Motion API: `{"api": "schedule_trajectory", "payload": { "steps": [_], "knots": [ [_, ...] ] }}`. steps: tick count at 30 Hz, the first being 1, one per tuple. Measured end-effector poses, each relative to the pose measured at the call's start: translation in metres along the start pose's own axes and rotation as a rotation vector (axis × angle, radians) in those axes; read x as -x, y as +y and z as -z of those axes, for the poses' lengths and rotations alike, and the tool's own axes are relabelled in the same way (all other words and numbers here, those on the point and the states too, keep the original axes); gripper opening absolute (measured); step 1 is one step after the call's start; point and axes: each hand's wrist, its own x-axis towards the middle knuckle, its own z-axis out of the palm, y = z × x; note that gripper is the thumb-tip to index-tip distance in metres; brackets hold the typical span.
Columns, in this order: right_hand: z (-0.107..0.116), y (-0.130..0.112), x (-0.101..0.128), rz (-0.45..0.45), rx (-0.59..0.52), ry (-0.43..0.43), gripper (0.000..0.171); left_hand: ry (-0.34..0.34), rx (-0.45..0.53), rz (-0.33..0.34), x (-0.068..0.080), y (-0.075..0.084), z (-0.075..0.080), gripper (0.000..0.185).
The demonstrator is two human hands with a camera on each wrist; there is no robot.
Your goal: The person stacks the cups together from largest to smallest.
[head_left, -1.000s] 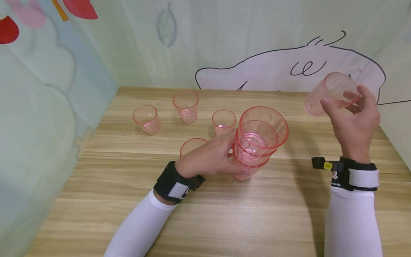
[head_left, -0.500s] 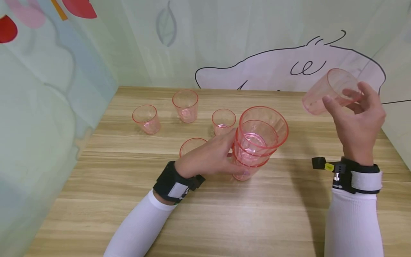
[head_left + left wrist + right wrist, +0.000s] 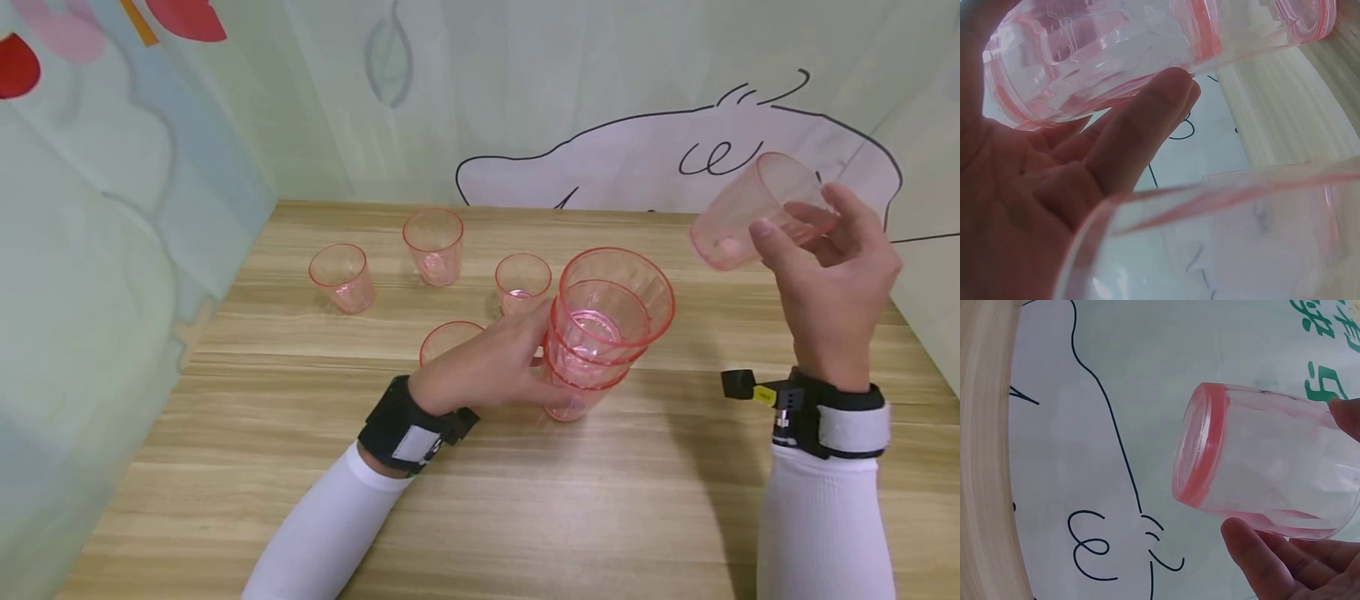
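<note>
My left hand [image 3: 502, 362] grips a stack of nested clear pink cups [image 3: 600, 333] near the middle of the table. In the left wrist view the fingers [image 3: 1141, 131] curl along the side of the stack [image 3: 1104, 56]. My right hand [image 3: 840, 275] holds a single pink cup [image 3: 738, 217] in the air at the right. That cup is tilted, its mouth toward the palm and its base pointing left and down. The right wrist view shows the thumb and fingers on either side of the cup [image 3: 1272, 462] near its rim.
Pink cups stand upright on the wooden table [image 3: 480, 517]: one at left [image 3: 345, 283], a taller cup [image 3: 435, 250] behind it, a small cup [image 3: 521, 279] beside the stack, and a cup [image 3: 450, 337] partly behind my left hand. Printed walls [image 3: 525, 100] border the table.
My right hand has lifted its cup slightly and tipped it, the base shifting a little to the left. The left hand and its stack have stayed in place.
</note>
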Motion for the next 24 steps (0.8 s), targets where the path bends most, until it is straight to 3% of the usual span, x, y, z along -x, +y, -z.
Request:
{"api": "schedule_trajectory", "payload": {
  "steps": [10, 14, 20, 24],
  "knots": [
    [-0.001, -0.004, 0.003, 0.021, -0.246, -0.02, 0.059, -0.001, 0.014, 0.002, 0.0, 0.001, 0.0, 0.078],
    [-0.002, -0.006, 0.004, 0.038, -0.268, -0.032, 0.059, -0.002, 0.028, -0.003, 0.0, 0.0, 0.0, 0.078],
    [-0.003, -0.01, 0.005, 0.044, -0.469, -0.06, 0.058, -0.004, 0.016, 0.016, 0.0, 0.001, 0.0, 0.079],
    [-0.004, -0.012, 0.007, 0.086, -0.47, -0.066, 0.057, -0.001, 0.018, 0.014, 0.0, 0.001, 0.0, 0.078]
  ]
}}
